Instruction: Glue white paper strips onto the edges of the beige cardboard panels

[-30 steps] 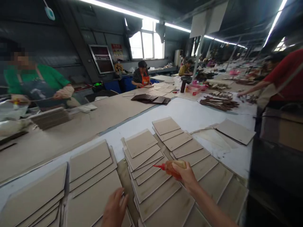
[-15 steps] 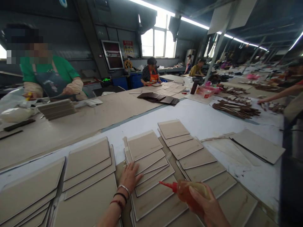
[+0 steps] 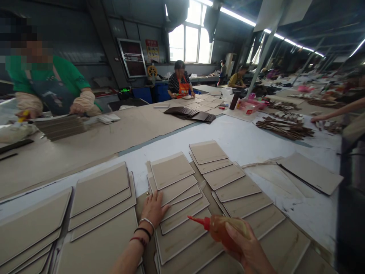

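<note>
My left hand lies with fingers outstretched on the left edge of the middle row of overlapping beige panels. In my right hand is a squeeze bottle of amber liquid, tilted so its red nozzle points left over the same row. A gap shows between the nozzle tip and my left hand. Brownish streaks mark several panels in this row and in the right-hand row. Panels in the left rows look plain.
Across the table, a person in a green top handles a stack of panels. Dark panels, a pink basket and brown strips lie farther back. A larger grey sheet rests at right.
The view has shifted slightly. My left hand stays on the panels, and the bottle's nozzle has moved a little left. The person in green has raised a hand to the stack's top.
</note>
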{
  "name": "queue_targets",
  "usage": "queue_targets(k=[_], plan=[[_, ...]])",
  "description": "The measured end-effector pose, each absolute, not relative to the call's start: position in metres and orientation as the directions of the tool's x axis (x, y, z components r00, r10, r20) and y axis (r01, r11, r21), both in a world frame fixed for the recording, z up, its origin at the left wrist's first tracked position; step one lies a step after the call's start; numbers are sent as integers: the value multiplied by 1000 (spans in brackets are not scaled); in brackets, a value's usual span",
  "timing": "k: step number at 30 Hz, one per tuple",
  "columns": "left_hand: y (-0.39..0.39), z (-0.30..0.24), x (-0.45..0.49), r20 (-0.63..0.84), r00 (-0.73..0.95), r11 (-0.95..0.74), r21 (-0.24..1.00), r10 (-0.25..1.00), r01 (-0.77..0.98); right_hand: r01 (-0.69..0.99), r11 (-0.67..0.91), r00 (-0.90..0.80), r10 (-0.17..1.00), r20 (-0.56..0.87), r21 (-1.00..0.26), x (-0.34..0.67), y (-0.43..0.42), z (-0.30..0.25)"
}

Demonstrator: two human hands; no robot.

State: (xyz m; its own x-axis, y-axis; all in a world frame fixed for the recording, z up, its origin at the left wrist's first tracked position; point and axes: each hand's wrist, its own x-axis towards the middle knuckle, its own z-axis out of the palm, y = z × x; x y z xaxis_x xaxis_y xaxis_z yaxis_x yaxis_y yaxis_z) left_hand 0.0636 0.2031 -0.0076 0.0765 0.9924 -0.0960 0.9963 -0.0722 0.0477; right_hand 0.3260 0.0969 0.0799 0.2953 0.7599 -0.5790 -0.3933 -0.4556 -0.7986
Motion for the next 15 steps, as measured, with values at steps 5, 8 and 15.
queue_targets(k=[5, 8, 15], plan=[[211, -7, 65, -62, 49, -48, 28, 997, 998, -382, -470, 278, 763, -584, -796, 326, 98, 77], [217, -6, 64, -50, 25, -24, 22, 998, 999, -373, -469, 270, 771, -577, -800, 326, 99, 79], [231, -2, 67, -59, -7, 11, 68, 998, 998, -413, -459, 295, 750, -592, -787, 330, 103, 76]])
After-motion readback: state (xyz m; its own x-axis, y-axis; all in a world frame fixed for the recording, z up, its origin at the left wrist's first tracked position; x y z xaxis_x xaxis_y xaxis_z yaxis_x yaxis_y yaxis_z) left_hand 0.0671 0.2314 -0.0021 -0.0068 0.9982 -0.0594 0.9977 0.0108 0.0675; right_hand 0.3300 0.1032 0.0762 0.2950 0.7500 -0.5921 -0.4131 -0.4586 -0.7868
